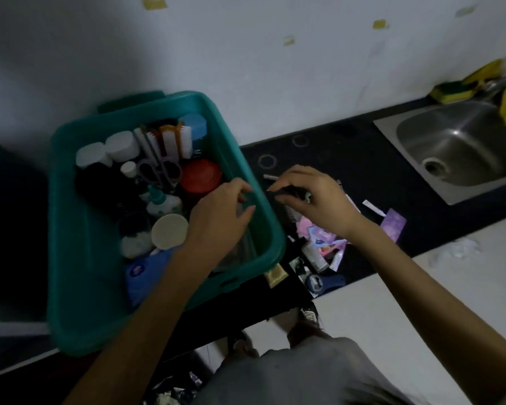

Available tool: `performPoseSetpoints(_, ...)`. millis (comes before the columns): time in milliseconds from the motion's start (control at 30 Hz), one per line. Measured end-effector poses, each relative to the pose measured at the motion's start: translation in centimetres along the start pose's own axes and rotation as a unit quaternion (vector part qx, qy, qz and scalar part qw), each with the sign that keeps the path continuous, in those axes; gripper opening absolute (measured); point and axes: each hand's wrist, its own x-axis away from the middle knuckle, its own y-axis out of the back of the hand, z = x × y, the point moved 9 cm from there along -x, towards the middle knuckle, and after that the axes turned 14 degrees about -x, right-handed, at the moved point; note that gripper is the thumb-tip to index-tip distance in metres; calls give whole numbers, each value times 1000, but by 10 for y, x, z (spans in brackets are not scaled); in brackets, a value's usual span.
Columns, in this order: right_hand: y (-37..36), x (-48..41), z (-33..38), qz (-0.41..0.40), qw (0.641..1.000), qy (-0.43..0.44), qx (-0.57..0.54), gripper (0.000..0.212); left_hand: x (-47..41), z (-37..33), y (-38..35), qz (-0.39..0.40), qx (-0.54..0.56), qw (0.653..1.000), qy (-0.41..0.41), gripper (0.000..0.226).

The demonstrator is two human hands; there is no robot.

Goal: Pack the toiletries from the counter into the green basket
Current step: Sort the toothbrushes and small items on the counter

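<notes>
Right hand (pixel 313 197) pinches dark tube (pixel 285 194); left hand (pixel 219 211) loose over green basket (pixel 62 229) (labels blurred).

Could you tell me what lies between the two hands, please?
Head view: the green basket's right rim runs between the left hand and the right hand, which grips a dark item.

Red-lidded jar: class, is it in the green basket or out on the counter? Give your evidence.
In. The red-lidded jar stands within the green basket's walls, right of the purple scissors.
</notes>
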Motion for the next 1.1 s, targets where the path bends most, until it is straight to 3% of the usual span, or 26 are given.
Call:
performPoseSetpoints(167, 40, 43, -60, -18, 987, -123, -100, 17, 3, -53, -6, -109, -87, 990, -35, 30)
performPoseSetpoints(233, 50, 61, -84, -29, 980, -163, -108, 17, 0, -67, -12, -121, -61, 990, -40, 28)
performPoseSetpoints(333, 58, 88, -116, -30, 969, -216, -120, 18, -2, -94, -35, -97, -22, 992, -74, 27)
performPoseSetpoints(533, 46, 129, -159, 30, 958, -272, -87, 17, 7, -120, -114, -6, -63, 995, -74, 30)
performPoseSetpoints(633, 15, 144, -171, 108, 958, -260, -49, 28, 18, -106, -158, 58, -30, 998, -18, 32)
performPoseSetpoints(833, -62, 165, -196, 289, 939, -155, 107, 96, 64, -50, -237, 200, 19, 965, 166, 36)
performPoseSetpoints(933, -68, 159, -205, 305, 936, -114, 136, 100, 79, -39, -257, 207, 75, 945, 240, 39)
performPoseSetpoints(1100, -58, 139, -213, 267, 955, -115, 62, 87, 77, -43, -275, 179, 161, 921, 305, 39)
